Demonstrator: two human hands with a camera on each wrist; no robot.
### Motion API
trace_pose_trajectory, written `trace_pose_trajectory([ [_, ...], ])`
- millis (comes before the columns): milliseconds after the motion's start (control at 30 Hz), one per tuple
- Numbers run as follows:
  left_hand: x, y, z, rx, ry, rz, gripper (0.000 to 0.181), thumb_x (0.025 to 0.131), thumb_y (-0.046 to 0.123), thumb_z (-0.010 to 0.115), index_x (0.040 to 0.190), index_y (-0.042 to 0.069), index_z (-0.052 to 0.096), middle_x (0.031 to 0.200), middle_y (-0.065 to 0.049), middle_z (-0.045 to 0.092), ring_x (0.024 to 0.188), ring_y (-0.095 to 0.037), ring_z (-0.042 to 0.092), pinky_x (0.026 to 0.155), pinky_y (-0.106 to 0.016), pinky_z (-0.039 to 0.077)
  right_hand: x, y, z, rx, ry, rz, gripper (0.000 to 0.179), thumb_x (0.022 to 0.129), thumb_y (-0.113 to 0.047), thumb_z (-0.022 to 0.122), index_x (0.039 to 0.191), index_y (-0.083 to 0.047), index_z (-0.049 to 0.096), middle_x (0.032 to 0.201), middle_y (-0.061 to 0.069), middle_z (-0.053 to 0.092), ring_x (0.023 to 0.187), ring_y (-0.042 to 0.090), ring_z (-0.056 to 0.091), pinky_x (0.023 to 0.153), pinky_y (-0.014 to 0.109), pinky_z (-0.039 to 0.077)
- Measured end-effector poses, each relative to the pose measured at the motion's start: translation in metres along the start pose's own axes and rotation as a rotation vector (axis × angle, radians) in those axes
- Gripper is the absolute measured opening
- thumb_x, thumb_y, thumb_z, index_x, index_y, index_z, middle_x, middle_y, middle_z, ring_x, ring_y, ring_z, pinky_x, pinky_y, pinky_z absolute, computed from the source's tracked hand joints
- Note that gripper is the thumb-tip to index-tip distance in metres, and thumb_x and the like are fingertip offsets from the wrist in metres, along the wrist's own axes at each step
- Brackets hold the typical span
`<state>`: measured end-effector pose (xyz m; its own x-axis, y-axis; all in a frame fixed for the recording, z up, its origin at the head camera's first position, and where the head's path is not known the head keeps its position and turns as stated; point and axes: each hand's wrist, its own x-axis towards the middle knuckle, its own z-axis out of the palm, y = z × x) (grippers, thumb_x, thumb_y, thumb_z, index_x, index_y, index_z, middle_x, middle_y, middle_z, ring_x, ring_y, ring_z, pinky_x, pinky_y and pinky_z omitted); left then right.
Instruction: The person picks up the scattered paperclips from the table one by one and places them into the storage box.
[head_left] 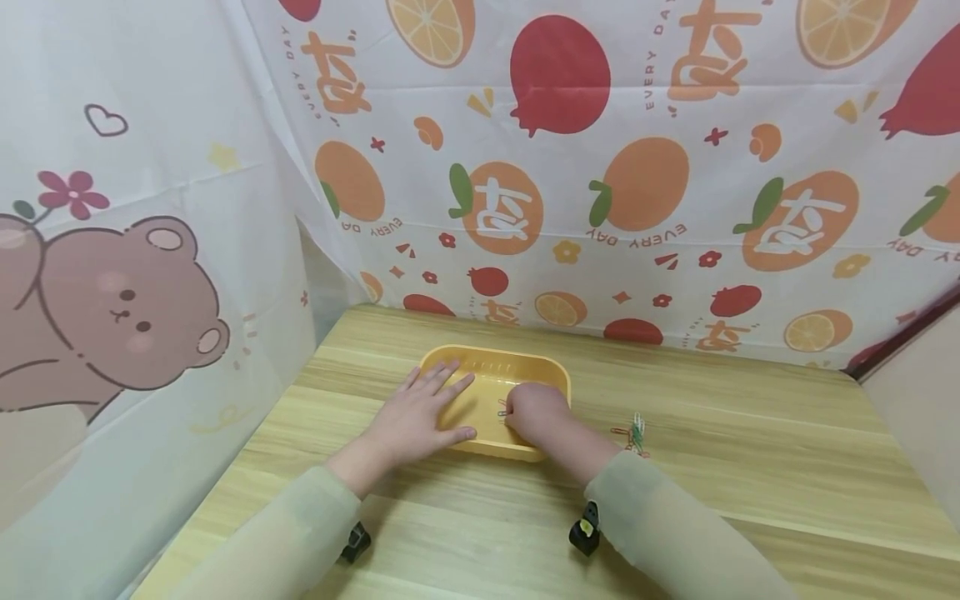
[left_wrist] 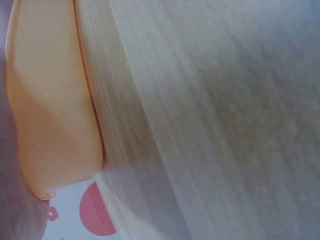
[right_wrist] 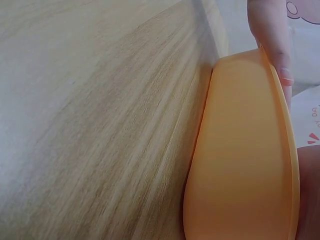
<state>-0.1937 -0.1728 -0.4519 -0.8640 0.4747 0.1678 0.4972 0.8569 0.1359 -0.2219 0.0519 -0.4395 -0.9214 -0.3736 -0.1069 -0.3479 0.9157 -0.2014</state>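
tray (head_left: 482, 398), left hand (head_left: 422, 417) splayed, right hand (head_left: 538, 412) curled beside clips (head_left: 502, 408)

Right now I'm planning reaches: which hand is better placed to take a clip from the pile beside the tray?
Probably the right hand: it's over the right part of the tray, nearer the clip pile, though whether it holds anything is hidden. The left hand is at the left end.

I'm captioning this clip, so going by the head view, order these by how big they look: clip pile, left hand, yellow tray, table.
Largest to smallest:
table
yellow tray, by its outline
left hand
clip pile
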Motion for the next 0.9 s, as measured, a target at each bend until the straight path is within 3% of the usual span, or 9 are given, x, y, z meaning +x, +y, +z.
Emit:
trace_pose_trajectory([
  [333, 0.0, 0.002, -0.002, 0.014, -0.01, 0.003, 0.084, 0.089, 0.073, 0.051, 0.156, 0.027, 0.033, 0.164, -0.005, 0.023, 0.15, -0.028, 0.02, 0.121, -0.054, 0.013, -0.002, 0.003, -0.001, 0.053, 0.021, -0.011, 0.012, 0.085, -0.026, 0.072, 0.073, -0.022, 0.073, 0.071, -0.012, 0.064, 0.065, 0.01, 0.054, 0.064, 0.034, 0.048],
  [567, -0.001, 0.003, -0.005, 0.021, -0.019, 0.0, 0.083, 0.089, 0.072, 0.051, 0.157, 0.028, 0.031, 0.164, -0.005, 0.022, 0.15, -0.029, 0.021, 0.121, -0.053, 0.012, -0.004, 0.007, -0.003, 0.107, 0.067, 0.001, 0.007, 0.084, -0.027, 0.073, 0.08, -0.022, 0.076, 0.081, -0.009, 0.069, 0.075, 0.013, 0.061, 0.071, 0.036, 0.051],
  [900, -0.001, 0.002, -0.005, 0.028, -0.027, -0.005, 0.081, 0.09, 0.069, 0.054, 0.157, 0.029, 0.03, 0.164, -0.004, 0.021, 0.15, -0.029, 0.02, 0.121, -0.054, 0.013, -0.008, 0.012, -0.009, 0.161, 0.113, 0.022, 0.018, 0.089, -0.037, 0.073, 0.093, -0.021, 0.079, 0.085, -0.007, 0.07, 0.077, 0.013, 0.06, 0.072, 0.036, 0.051],
])
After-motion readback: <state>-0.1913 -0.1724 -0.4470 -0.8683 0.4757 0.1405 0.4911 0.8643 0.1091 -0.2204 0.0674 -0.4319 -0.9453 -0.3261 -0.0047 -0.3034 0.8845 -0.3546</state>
